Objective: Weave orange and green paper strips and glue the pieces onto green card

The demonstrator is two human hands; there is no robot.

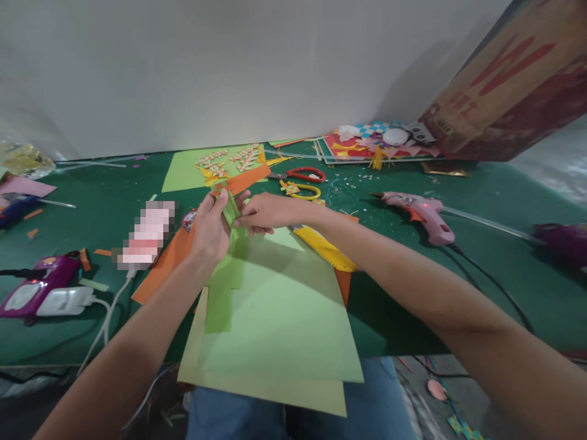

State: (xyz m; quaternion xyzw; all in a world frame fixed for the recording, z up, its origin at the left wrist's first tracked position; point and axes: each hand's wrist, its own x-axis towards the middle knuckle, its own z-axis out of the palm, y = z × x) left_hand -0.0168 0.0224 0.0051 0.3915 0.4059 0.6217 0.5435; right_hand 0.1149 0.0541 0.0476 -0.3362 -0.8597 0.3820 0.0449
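My left hand [211, 225] is closed around a green paper strip [231, 212], its thumb on top. An orange paper strip [250, 178] crosses the upper end of the green one and points up to the right. From the right, my right hand [265, 211] pinches the edge of the same green strip, fingers curled. Beneath both hands lie light green paper sheets [293, 330], which overhang the table's front edge. Larger orange paper [167, 266] sticks out to the left of the sheets. By my right forearm is a yellow-handled cutting tool [325, 247], partly covered.
Scissors [308, 175] with red and yellow handles lie behind my hands, near woven paper pieces [213, 165]. A pink glue gun [419, 211] rests on the right, its cord running forward. On the left are a purple power strip [43, 281], a white charger [66, 301] and cables.
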